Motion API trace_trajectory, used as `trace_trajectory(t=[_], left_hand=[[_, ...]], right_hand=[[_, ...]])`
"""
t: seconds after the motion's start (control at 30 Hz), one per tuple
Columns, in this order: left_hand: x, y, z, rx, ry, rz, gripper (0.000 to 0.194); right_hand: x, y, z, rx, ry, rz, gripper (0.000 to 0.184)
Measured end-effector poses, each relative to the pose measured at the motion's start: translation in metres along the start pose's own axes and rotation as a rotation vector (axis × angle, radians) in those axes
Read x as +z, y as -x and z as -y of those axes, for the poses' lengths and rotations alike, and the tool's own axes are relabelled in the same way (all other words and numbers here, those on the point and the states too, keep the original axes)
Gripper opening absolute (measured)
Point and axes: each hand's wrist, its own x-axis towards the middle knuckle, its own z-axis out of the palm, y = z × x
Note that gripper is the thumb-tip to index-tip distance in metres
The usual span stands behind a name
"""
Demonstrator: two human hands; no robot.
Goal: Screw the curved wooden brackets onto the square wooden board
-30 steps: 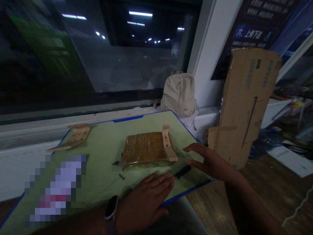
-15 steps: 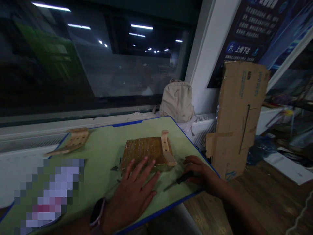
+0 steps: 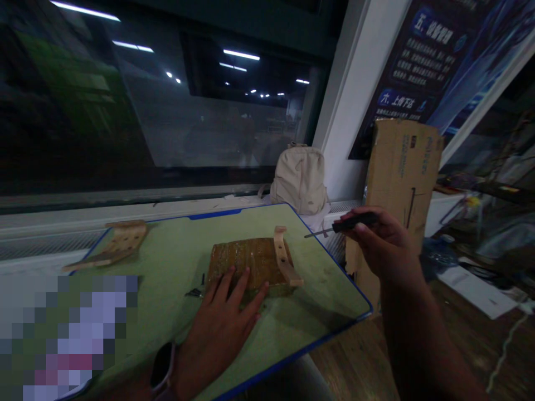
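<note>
My left hand (image 3: 228, 317) lies with fingers spread over the near edge of a brown block wrapped in clear shiny film (image 3: 246, 259). A curved wooden piece with holes (image 3: 284, 259) rests across the block's right end. In my right hand (image 3: 387, 239), raised above the table's right edge, is a screwdriver (image 3: 353, 223) with a black handle. Its metal shaft points left, apart from the wooden piece. Small dark screws (image 3: 194, 292) lie just left of the block.
A second wooden piece with holes (image 3: 123, 242) sits at the table's far left. A pixelated flat object (image 3: 79, 340) lies at the near left. Beyond the green table (image 3: 167, 312) are a beige backpack (image 3: 298, 178) and a leaning cardboard sheet (image 3: 401, 167).
My right hand has lifted the screwdriver from low over the table, up and to the right. My left hand stays on the block, shifted slightly left. The view has moved a little.
</note>
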Motion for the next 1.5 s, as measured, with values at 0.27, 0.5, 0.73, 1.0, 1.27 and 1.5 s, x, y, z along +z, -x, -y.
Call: trace_trajectory(t=[0.27,0.5,0.73,1.0,1.27,1.5], left_hand=[[0.000,-0.001,-0.007,-0.031,-0.064,0.068,0.069],[0.001,0.001,-0.007,0.005,-0.064,0.026,0.094],[0.001,0.002,-0.011,-0.010,-0.083,0.030,0.096],[0.000,0.003,-0.010,-0.015,-0.058,0.017,0.089],[-0.015,-0.002,-0.013,-0.036,-0.040,0.177,0.083],[-0.019,-0.006,-0.011,-0.023,-0.017,0.135,0.087]], right_hand=[[0.062,-0.029,-0.023,-0.192,0.055,0.107,0.044],[0.068,-0.002,-0.070,-0.203,-0.004,0.102,0.030],[0.062,0.002,-0.074,-0.175,0.065,0.112,0.030],[0.066,0.009,-0.077,-0.251,0.033,0.159,0.031],[0.066,0.011,-0.063,-0.267,-0.024,0.078,0.029],[0.053,0.010,-0.066,-0.361,0.305,-0.014,0.020]])
